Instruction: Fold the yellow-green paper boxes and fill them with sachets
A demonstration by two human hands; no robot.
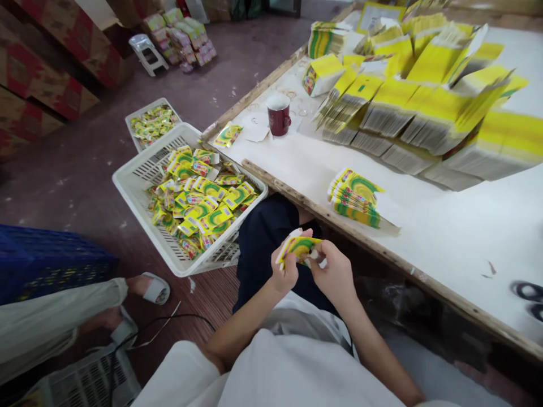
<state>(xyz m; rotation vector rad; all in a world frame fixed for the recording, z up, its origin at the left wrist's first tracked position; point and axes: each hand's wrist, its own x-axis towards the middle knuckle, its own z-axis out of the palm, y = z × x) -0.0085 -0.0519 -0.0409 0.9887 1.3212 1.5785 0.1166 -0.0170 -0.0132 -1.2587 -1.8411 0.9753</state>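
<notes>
Above my lap, my left hand [285, 270] is closed around a small yellow-and-green printed card packet [300, 246]. My right hand [333, 270] pinches the packet's right end, its thumb and fingers at the edge; a small whitish bit shows there, too small to make out. On the table just beyond my hands lies a fanned stack of similar yellow-green packets [356, 198]. To the left, a white plastic basket [146, 226] holds many such packets [207, 206].
The white table [445, 249] carries rows of stacked yellow cards [390, 104], a maroon mug [279, 116], a lone packet [228, 135] and scissors [528, 291]. A smaller white basket [132, 133], a blue crate [55, 260] and another person's feet [155, 288] are at left.
</notes>
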